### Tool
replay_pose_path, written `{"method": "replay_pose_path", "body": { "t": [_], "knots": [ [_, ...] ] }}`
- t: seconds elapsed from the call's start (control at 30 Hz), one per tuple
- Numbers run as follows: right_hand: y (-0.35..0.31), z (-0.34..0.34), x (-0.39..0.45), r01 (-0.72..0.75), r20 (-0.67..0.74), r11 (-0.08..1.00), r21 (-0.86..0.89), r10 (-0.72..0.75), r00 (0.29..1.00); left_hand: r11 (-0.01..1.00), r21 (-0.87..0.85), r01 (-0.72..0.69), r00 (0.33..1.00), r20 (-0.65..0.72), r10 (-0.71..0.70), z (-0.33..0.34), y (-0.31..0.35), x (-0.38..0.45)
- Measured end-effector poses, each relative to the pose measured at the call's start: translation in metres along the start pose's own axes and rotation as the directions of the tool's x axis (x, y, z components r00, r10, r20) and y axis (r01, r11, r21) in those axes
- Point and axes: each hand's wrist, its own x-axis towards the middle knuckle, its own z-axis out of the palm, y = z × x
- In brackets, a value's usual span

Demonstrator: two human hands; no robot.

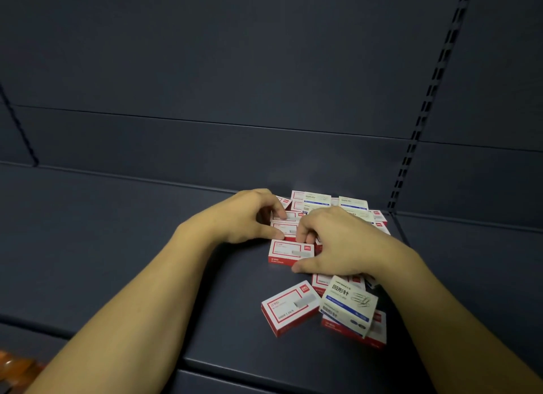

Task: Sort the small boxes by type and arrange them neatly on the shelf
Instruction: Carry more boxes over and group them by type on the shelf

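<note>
This looks like a shop, or its stockroom. The dark blue-grey metal shelf is retail gondola shelving: a flat panelled back wall and a slotted upright with rows of notches for hanging shelves at different heights. On it lies a heap of identical stationery packs, red-and-white boxes and blue-and-white boxes, many of each kind, like stock. The dim light hides anything further.

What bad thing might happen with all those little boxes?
The blue-and-white box leans tilted on red boxes near the shelf's front edge, so it may slide off. The right hand, gripping a red box, might bump it. The left hand could knock the back pile.
</note>
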Motion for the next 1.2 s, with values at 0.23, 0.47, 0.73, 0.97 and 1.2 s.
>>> {"method": "replay_pose_path", "body": {
  "t": [0.23, 0.47, 0.73, 0.97, 1.2],
  "knots": [
    [0.003, 0.001, -0.005, 0.011, -0.091, 0.999, 0.04, -0.008, 0.996, 0.996, 0.081, -0.036, 0.999, 0.008, 0.035, -0.002, 0.004, 0.001],
    [0.013, 0.003, -0.006, 0.04, -0.221, 0.994, 0.101, -0.017, 0.975, 0.992, 0.117, -0.036, 0.999, -0.006, 0.037, -0.002, 0.006, -0.001],
    [0.021, 0.0, -0.008, 0.122, -0.373, 0.975, 0.184, -0.045, 0.927, 0.985, 0.171, -0.017, 1.0, -0.008, 0.019, -0.002, 0.009, -0.007],
    [0.025, 0.011, -0.002, 0.188, -0.503, 0.963, 0.192, -0.068, 0.861, 0.981, 0.187, 0.051, 0.998, -0.05, -0.042, 0.001, 0.011, -0.011],
    [0.029, 0.009, -0.013, 0.15, -0.621, 0.959, 0.24, 0.033, 0.783, 0.981, 0.19, 0.048, 0.981, -0.194, -0.01, -0.007, 0.014, -0.025]
  ]
}}
